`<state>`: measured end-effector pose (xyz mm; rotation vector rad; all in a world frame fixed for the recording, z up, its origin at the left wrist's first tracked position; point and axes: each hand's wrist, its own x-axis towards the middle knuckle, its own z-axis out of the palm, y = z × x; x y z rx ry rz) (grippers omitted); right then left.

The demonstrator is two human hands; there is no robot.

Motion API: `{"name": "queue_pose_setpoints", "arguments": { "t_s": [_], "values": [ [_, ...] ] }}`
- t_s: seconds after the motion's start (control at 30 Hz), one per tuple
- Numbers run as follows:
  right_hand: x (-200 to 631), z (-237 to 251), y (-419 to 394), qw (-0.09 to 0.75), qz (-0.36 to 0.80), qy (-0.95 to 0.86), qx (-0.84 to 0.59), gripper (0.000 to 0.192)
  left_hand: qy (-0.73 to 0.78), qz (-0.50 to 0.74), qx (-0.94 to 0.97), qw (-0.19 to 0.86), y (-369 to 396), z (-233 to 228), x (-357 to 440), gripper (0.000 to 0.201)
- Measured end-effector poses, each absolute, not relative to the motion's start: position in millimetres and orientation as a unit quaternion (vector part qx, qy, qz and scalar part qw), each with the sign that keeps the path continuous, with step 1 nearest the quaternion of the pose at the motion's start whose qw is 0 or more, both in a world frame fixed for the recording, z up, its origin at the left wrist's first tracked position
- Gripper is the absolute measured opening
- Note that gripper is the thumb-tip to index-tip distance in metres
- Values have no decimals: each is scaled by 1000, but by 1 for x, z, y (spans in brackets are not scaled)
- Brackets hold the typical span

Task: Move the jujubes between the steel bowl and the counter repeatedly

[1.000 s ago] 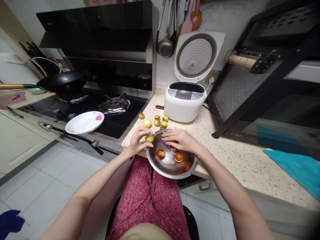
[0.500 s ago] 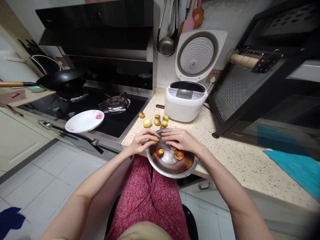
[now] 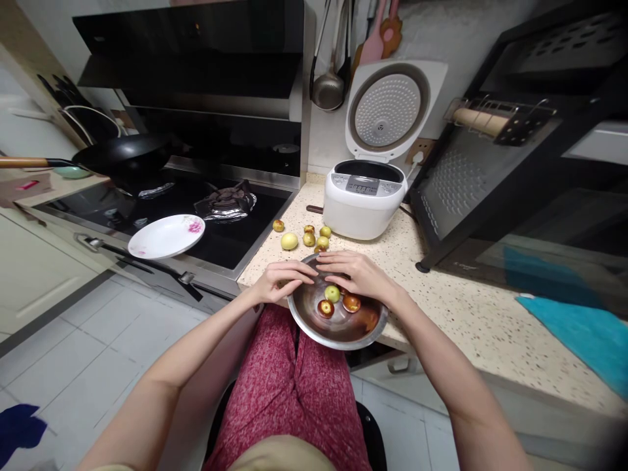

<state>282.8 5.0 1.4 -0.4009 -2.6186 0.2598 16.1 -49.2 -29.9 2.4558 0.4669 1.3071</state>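
The left hand is held at the rim of the steel bowl, thumb and fingers parted, nothing seen between them. The right hand is laid over the far side, apparently for steadiness where the counter is overhung; its grip cannot be told. The green fruit is cradled inside, beside red-brown fruits.

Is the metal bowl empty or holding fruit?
Not empty, though far from full: a green fruit and at least two reddish-brown ones show inside the metal bowl, much of its wall bare.
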Motion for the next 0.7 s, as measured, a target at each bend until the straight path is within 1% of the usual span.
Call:
{"name": "queue_pose_setpoints", "arguments": {
  "t_s": [0.13,0.3,0.43,0.57,0.7],
  "values": [
    [283,2,5,266,114,-945,-152,29,111,429,887,133,-45,-33,14,33],
    [286,2,12,337,137,-908,-206,31,92,439,887,107,-44,-36,12,39],
    [290,-1,19,358,190,-875,-266,30,109,472,868,110,-46,-39,10,50],
    [284,-5,21,362,266,-848,-281,27,135,536,825,117,-47,-43,8,60],
    [271,-9,29,409,281,-815,-299,26,174,579,783,149,-49,-47,9,65]
  ]
}}
